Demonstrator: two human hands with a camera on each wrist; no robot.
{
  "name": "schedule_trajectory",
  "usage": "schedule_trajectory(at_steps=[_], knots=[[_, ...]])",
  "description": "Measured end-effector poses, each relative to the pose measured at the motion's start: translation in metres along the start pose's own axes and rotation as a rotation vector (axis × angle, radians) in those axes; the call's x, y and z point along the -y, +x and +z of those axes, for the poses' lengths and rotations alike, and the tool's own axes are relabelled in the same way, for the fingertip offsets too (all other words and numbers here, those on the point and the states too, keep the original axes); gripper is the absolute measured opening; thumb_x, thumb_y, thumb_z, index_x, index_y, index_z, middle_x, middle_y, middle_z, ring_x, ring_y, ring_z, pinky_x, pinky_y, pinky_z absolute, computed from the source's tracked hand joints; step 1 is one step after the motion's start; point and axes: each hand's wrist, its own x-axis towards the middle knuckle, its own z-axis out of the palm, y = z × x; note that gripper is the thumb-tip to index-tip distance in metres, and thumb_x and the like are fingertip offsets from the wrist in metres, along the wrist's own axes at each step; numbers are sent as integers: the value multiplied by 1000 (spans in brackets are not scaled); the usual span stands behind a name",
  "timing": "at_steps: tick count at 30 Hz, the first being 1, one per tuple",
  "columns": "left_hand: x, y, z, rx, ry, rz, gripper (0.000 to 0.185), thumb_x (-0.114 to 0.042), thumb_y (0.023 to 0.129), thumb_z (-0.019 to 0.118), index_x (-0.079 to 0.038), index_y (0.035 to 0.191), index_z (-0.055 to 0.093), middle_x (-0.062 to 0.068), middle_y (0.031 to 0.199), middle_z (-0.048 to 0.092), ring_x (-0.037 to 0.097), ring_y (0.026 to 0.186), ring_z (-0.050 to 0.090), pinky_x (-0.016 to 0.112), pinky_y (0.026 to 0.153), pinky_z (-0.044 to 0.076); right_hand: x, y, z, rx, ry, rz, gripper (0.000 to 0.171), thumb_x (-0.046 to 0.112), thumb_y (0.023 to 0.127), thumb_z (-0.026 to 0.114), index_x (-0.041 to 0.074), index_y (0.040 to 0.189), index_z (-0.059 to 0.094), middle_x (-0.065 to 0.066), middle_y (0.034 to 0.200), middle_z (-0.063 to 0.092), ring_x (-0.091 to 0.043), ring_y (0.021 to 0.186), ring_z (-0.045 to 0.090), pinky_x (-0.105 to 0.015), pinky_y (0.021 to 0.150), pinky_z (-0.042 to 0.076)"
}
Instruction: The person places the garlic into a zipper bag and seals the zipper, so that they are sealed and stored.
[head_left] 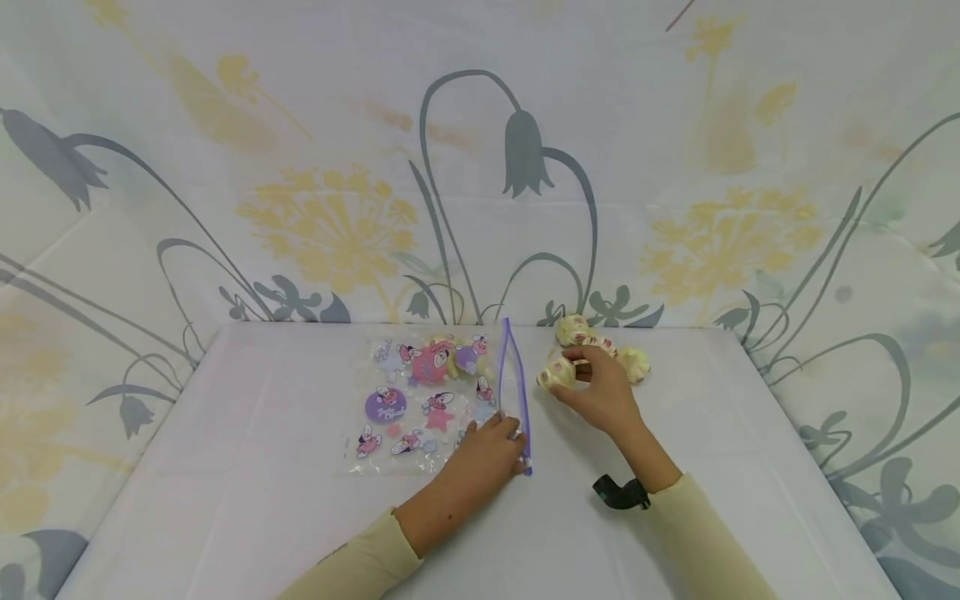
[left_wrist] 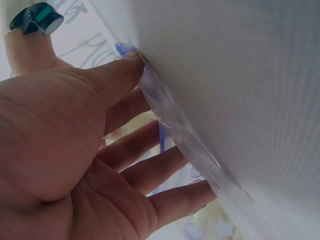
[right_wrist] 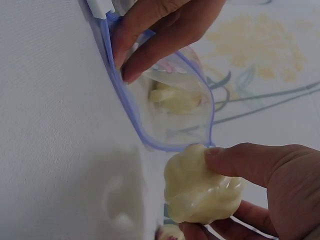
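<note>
A clear zip bag [head_left: 431,417] with pink and purple cartoon prints lies flat on the table, its purple-edged mouth [head_left: 523,392] gaping to the right. My left hand [head_left: 480,458] holds the lower rim of that mouth, thumb [left_wrist: 122,72] against the edge and fingertips inside the opening. Through the opening, a pale yellow lumpy thing [right_wrist: 177,100] shows inside the bag. My right hand [head_left: 600,392] grips a similar pale yellow, shiny, lobed ball [right_wrist: 200,187] between thumb and fingers, just right of the bag's mouth.
Several more pale yellow balls with reddish marks [head_left: 636,364] cluster beyond my right hand near the table's back edge. A black curved band [head_left: 621,493] sits at my right wrist. A flower-printed cloth [head_left: 480,167] hangs behind the white table [head_left: 262,500].
</note>
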Motion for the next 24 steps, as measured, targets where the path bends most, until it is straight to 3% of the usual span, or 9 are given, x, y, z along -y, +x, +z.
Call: schedule_trajectory(at_steps=[15, 24], knots=[[0, 0, -1, 9, -25, -20, 37, -38, 102, 71, -15, 131, 75, 5, 140, 65, 30, 139, 59, 59, 103, 56, 8, 11, 29, 44, 4, -51, 56, 11, 86, 88, -2, 135, 63, -22, 134, 65, -40, 113, 71, -51, 97, 60], [-1, 1, -3, 33, -35, -29, 38, -38, 100, 73, -15, 131, 75, 4, 141, 65, 30, 139, 59, 59, 102, 56, 9, 19, 45, 62, 18, -99, 55, 6, 85, 85, -7, 134, 63, -24, 131, 66, -41, 112, 71, -49, 96, 60]])
